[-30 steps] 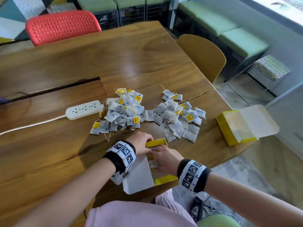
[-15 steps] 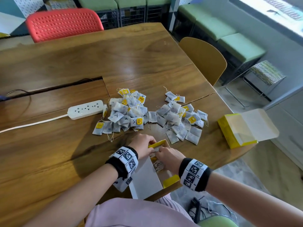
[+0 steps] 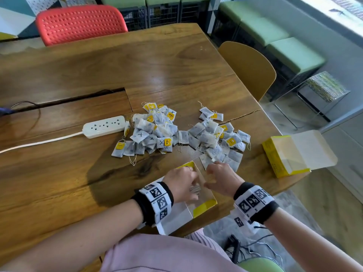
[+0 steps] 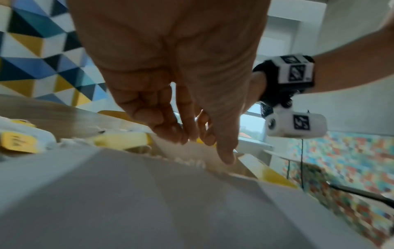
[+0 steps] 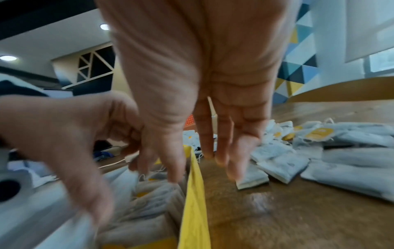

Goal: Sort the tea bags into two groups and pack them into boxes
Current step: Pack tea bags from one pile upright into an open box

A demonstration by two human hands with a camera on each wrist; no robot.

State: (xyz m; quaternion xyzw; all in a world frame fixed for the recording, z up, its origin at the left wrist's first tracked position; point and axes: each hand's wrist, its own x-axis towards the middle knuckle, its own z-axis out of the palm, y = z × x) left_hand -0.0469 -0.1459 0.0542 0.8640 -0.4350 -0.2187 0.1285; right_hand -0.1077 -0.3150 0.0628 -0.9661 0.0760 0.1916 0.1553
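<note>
Two loose piles of grey tea bags lie mid-table: a left pile (image 3: 153, 132) marked with crosses and a right pile (image 3: 212, 136) (image 5: 341, 160). A yellow open box (image 3: 204, 208) (image 5: 194, 202) stands at the near table edge with tea bags (image 3: 195, 190) (image 5: 153, 198) packed inside. My left hand (image 3: 193, 185) (image 4: 202, 144) reaches into it, curled fingers and thumb closed round those bags. My right hand (image 3: 216, 167) (image 5: 198, 170) hangs just over the box's right wall, fingers straight and holding nothing, next to the nearest bags of the right pile.
A second open yellow box (image 3: 275, 160) with its lid up sits near the table's right edge. A white power strip (image 3: 104, 126) and its cord lie left of the piles. A red chair (image 3: 80, 22) and a tan chair (image 3: 247, 67) stand at the table.
My right hand has come out of the near box and moved right toward the right pile. My left hand has stayed inside the box.
</note>
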